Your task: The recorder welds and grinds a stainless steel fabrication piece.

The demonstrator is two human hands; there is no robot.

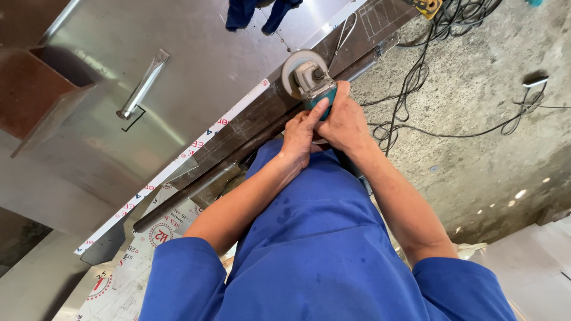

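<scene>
Both hands grip a grinder over a dark bar at the edge of a steel sheet.

The grinder [310, 80], teal-bodied with a grey guard over its disc, sits at about 12 o'clock from the person's chest, over the bar [238, 156]. The left hand [300, 135] has its fingers clamped on the grinder's body from 7 o'clock, forefinger stretched up along the teal housing. The right hand [345, 122] is wrapped tight on the same body from 4 o'clock, touching the left hand. The bar runs from 8 o'clock to 1 o'clock beside the sheet [196, 65], where a metal handle [143, 86] lies at 10 o'clock. Black cables [410, 89] trail over the concrete floor [488, 137] at 2 o'clock.
</scene>
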